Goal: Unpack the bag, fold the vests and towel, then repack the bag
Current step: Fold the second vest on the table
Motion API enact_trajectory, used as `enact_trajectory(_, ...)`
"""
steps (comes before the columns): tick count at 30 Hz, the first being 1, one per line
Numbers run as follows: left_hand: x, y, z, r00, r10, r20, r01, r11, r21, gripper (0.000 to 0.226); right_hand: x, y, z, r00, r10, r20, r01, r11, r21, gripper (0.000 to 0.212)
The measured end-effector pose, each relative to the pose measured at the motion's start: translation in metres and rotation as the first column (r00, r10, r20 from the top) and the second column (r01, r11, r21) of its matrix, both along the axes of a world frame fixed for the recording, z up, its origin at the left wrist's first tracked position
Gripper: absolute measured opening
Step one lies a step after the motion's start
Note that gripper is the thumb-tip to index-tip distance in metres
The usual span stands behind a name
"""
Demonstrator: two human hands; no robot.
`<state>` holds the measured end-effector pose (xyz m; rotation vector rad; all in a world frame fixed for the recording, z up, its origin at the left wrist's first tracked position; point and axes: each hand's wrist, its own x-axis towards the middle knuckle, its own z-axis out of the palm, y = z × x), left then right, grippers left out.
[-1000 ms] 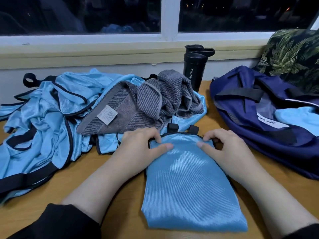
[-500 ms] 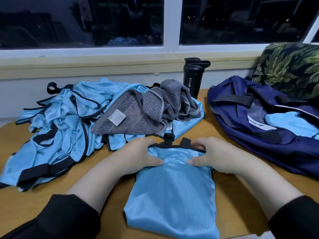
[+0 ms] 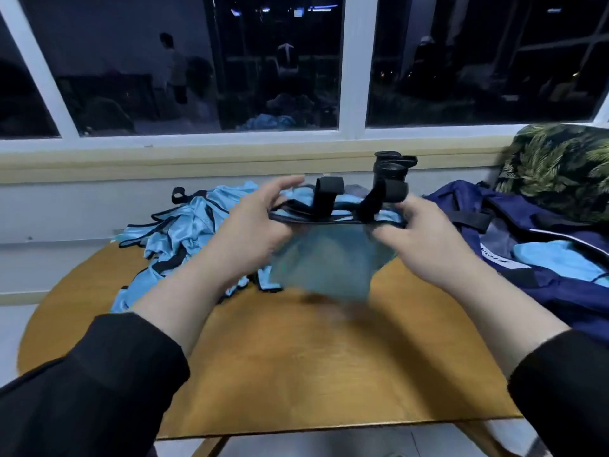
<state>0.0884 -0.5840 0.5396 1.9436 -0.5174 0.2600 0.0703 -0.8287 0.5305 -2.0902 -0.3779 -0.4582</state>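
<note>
A folded light-blue vest (image 3: pixel 324 265) with black trim hangs in the air above the wooden table (image 3: pixel 296 374), blurred by motion. My left hand (image 3: pixel 253 229) holds its top edge on the left, thumb under and fingers partly spread. My right hand (image 3: pixel 425 235) grips the top edge on the right. Two black strap loops stick up from the edge between my hands. A heap of unfolded blue vests (image 3: pixel 178 239) lies on the table behind my left hand. The navy bag (image 3: pixel 543 252) lies open at the right with a blue vest (image 3: pixel 560 258) inside. The towel is mostly hidden behind the lifted vest.
A black bottle (image 3: pixel 392 166) stands at the back by the window sill, partly behind the straps. A leaf-patterned cushion (image 3: pixel 560 166) sits behind the bag. The round table's front edge is near me, with floor below.
The folded vest lay flat on the table under both hands; now both hands have lifted it by its top edge into the air. The camera has tilted up and back.
</note>
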Motion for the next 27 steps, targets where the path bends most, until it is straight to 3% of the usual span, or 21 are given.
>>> enact_trajectory(2,-0.007,0.008,0.011,0.986,0.016,0.164,-0.034,0.993,0.11,0.05,-0.012,0.003,0.012,0.996,0.068,0.065,-0.067,0.998,-0.016,0.029)
enact_trajectory(5,-0.01,0.023,-0.025,0.949,-0.055,0.31,-0.055,0.942,0.332,0.022,-0.025,0.005,-0.02,0.991,0.112,0.074,-0.087,0.955,-0.283,0.035)
enact_trajectory(6,-0.012,0.027,-0.048,0.949,-0.102,0.297,-0.031,0.911,0.412,0.018,-0.027,0.004,-0.042,0.987,0.148,0.064,-0.114,0.923,-0.368,0.033)
enact_trajectory(9,-0.018,0.042,-0.12,0.966,-0.199,0.164,0.07,0.814,0.576,0.034,-0.041,0.002,-0.103,0.968,0.228,-0.105,-0.25,0.836,-0.488,0.031)
enact_trajectory(12,-0.031,0.054,-0.148,0.991,-0.123,0.053,0.076,0.838,0.54,0.061,-0.052,0.002,-0.128,0.963,0.184,-0.199,-0.251,0.882,-0.399,0.061)
enact_trajectory(14,-0.033,0.055,-0.145,0.989,-0.148,0.012,0.121,0.851,0.511,0.059,-0.053,-0.001,-0.127,0.957,0.146,-0.25,-0.23,0.908,-0.351,0.082)
enact_trajectory(15,-0.034,0.053,-0.143,0.979,-0.2,0.023,0.161,0.847,0.506,0.051,-0.053,-0.001,-0.125,0.953,0.14,-0.269,-0.237,0.897,-0.373,0.08)
enact_trajectory(17,-0.038,0.049,-0.137,0.975,-0.22,0.034,0.179,0.865,0.469,0.035,-0.05,-0.001,-0.124,0.956,0.161,-0.247,-0.257,0.867,-0.427,0.058)
enact_trajectory(22,-0.031,0.049,-0.124,0.978,-0.008,-0.208,0.079,0.939,0.335,0.01,-0.033,-0.003,-0.117,0.953,0.082,-0.292,-0.181,0.926,-0.332,0.034)
enact_trajectory(25,-0.012,0.039,-0.114,0.942,0.117,-0.314,-0.027,0.961,0.277,0.025,-0.009,0.004,-0.106,0.952,0.038,-0.303,-0.122,0.957,-0.264,0.019)
enact_trajectory(27,0.002,0.035,-0.109,0.9,0.176,-0.399,-0.069,0.961,0.268,0.043,0.008,0.008,-0.1,0.936,-0.01,-0.351,-0.082,0.966,-0.245,0.028)
